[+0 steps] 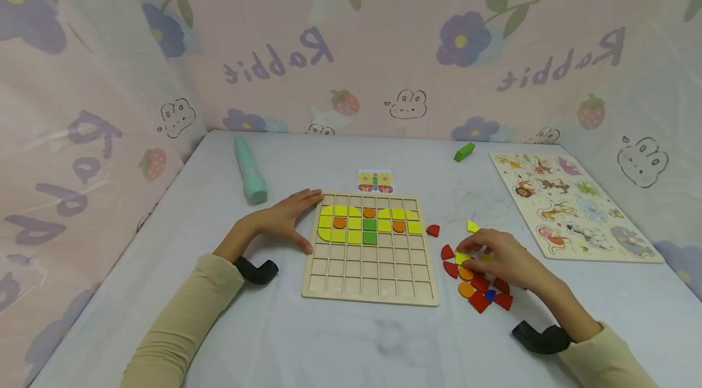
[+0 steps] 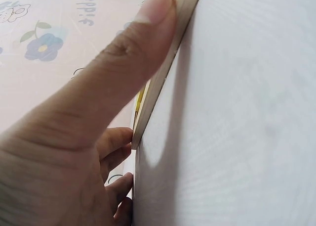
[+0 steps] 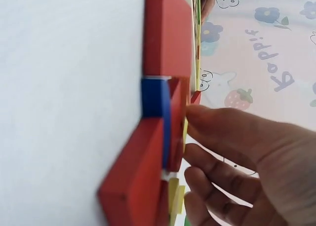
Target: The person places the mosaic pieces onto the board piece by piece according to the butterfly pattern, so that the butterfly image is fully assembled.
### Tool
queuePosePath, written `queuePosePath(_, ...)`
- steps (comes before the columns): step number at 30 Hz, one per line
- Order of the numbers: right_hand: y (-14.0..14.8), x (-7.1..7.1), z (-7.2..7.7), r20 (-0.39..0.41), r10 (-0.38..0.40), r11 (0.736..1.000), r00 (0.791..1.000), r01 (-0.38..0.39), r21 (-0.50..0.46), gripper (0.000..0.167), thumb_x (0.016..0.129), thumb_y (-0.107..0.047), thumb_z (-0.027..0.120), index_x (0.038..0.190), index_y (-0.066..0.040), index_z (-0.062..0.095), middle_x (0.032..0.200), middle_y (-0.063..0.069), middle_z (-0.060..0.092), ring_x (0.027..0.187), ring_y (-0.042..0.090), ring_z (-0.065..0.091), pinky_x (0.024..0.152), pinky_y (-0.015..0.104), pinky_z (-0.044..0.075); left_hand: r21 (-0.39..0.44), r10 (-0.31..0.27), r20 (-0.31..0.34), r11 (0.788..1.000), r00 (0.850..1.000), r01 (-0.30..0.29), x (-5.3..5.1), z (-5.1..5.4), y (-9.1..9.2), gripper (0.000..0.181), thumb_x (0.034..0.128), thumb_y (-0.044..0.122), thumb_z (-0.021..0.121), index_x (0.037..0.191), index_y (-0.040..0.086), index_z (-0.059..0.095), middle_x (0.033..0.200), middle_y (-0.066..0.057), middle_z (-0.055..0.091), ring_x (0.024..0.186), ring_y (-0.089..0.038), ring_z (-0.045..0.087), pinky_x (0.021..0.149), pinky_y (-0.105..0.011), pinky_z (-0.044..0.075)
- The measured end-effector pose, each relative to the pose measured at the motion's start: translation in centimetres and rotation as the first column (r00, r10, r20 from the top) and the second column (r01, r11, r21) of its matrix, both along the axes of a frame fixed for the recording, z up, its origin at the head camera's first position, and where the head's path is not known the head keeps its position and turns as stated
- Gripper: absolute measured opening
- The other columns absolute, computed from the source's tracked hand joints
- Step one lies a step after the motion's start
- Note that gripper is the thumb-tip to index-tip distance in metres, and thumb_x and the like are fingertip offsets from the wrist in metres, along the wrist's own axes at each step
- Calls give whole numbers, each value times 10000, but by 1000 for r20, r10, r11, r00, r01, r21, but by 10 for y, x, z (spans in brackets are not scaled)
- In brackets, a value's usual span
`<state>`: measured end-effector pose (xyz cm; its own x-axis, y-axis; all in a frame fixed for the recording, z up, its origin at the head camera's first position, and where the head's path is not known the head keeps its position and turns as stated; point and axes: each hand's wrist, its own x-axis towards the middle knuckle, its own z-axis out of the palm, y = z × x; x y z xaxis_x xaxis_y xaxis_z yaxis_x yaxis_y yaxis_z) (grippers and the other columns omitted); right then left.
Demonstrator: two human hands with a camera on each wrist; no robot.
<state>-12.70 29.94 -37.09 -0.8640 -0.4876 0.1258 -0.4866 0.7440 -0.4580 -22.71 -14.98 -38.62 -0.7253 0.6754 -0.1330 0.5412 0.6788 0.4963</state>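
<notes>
A wooden grid board [image 1: 378, 287] lies flat, its upper rows holding yellow, orange and green pieces that form part of a butterfly pattern. Against the board's left edge rests my left hand [image 1: 282, 217], thumb and fingers spread apart; the left wrist view shows the thumb [image 2: 133, 48] touching the rim. To the right of the board, my right hand [image 1: 507, 260] pinches a yellow square piece [image 1: 462, 258] between thumb and fingers, just over a loose pile. The pile has red pieces [image 1: 479, 301], orange discs [image 1: 466, 289] and a blue piece [image 1: 490, 296].
A butterfly pattern card [image 1: 375, 181] lies behind the board. Further off are a mint-green tapered object [image 1: 250, 172] at left and a green block [image 1: 464, 152]. An animal puzzle board [image 1: 576, 205] is at right. One red piece [image 1: 433, 230] sits beside the grid's right edge.
</notes>
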Motion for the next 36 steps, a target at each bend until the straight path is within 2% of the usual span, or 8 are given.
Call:
queuePosePath(5, 0, -1, 0, 1, 1, 1000, 1000, -1, 22, 205, 784, -211, 759, 972, -157, 698, 899, -115, 627, 813, 96, 563, 697, 256, 516, -8, 2, -2, 1000, 1000, -2, -1, -1, 0, 1133, 641, 518, 799, 1496, 101, 184, 1562, -74, 121, 1431, -302, 37, 1128, -522, 112)
queuePosePath(13, -2, -5, 1, -28, -69, 993, 997, 72, 99, 264, 781, -173, 753, 1030, -117, 685, 930, -50, 619, 858, 139, 555, 742, 336, 525, 14, -17, -1, 1000, 1000, 17, 1, 2, -1, 1128, 644, 482, 812, 1491, 74, 188, 1562, -89, 117, 1428, -316, 29, 1130, -522, 96)
queuePosePath(21, -6, -10, 2, -5, -85, 993, 996, 85, 88, 254, 770, -218, 770, 992, -120, 696, 853, -83, 618, 797, 102, 560, 703, 274, 516, 14, -24, -5, 1000, 1000, 25, 1, 4, -2, 1128, 649, 495, 805, 1489, 66, 187, 1561, -96, 114, 1427, -322, 26, 1131, -521, 91)
queuePosePath(25, -21, -13, 7, -22, -89, 995, 996, 90, 44, 233, 770, -204, 767, 981, -129, 704, 851, -88, 623, 789, 106, 540, 703, 293, 501, 42, -37, -11, 998, 999, 38, 2, 4, -4, 1141, 644, 553, 782, 1486, 57, 193, 1559, -102, 119, 1426, -328, 29, 1126, -536, 85)
queuePosePath(29, -44, -15, 11, -22, -57, 998, 998, 58, 8, 230, 764, -183, 769, 973, -113, 702, 867, -76, 628, 788, 127, 546, 708, 318, 497, 66, -52, -23, 996, 998, 54, 3, 3, -4, 1149, 637, 604, 758, 1482, 59, 203, 1557, -102, 127, 1423, -336, 38, 1117, -555, 94)
queuePosePath(36, -87, -19, 15, -5, 33, 999, 999, -33, -24, 224, 762, -204, 771, 958, -127, 695, 878, -64, 616, 818, 152, 581, 731, 343, 505, 18, -30, -7, 999, 1000, 30, 0, 3, -1, 1139, 640, 528, 797, 1490, 74, 190, 1563, -87, 111, 1429, -316, 23, 1130, -523, 92)
